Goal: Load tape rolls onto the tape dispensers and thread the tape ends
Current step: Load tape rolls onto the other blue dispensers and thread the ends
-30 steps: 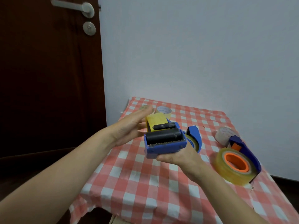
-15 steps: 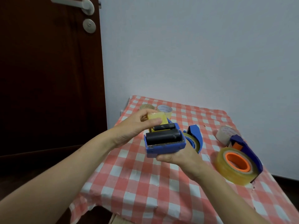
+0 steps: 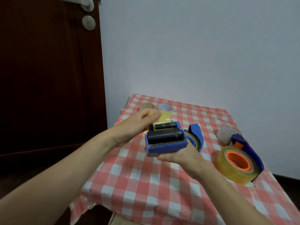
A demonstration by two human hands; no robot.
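A blue tape dispenser [image 3: 165,146] with a black roller and a toothed blade is held above the table. My right hand [image 3: 179,157] grips it from below. A yellowish tape roll [image 3: 163,120] sits in the dispenser behind the roller. My left hand [image 3: 138,123] pinches the tape at the top of that roll, fingers curled over it. A second blue dispenser [image 3: 248,148] with an orange hub [image 3: 237,162] and a clear tape roll lies on the table at the right. A third blue dispenser [image 3: 197,135] with a roll lies just behind my right hand.
The table wears a red-and-white checked cloth [image 3: 146,184]. Two loose rolls [image 3: 164,108] stand at the far left edge, another pale roll [image 3: 224,133] near the right dispenser. A dark door [image 3: 48,78] is left, a white wall behind.
My left hand went from flat beside the roll to curled over its top, pinching the tape. The dispenser stays in my right hand, almost unmoved.
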